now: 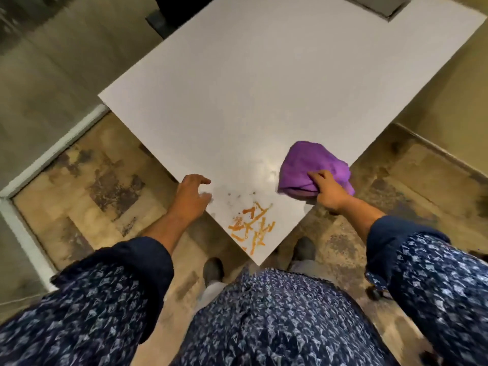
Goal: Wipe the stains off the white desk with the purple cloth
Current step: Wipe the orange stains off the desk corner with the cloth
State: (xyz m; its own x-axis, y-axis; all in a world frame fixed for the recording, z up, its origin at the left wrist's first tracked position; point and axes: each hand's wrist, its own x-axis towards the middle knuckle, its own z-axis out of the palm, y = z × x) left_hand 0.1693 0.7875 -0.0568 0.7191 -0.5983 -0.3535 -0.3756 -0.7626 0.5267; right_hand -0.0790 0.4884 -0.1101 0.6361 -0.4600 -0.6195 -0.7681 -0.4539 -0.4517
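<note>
Desk (264,88), white, near corner: orange stains (252,225) unwiped; purple cloth (314,167) bunched at right edge, right hand (327,190) grip clenched on it, left hand (191,196) grip released at left edge; next: sweep cloth leftward onto stains.

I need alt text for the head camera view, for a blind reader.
A right hand grips a crumpled purple cloth on a white desk, beside orange streak stains at its near corner. The open left hand rests on the desk edge.
</note>
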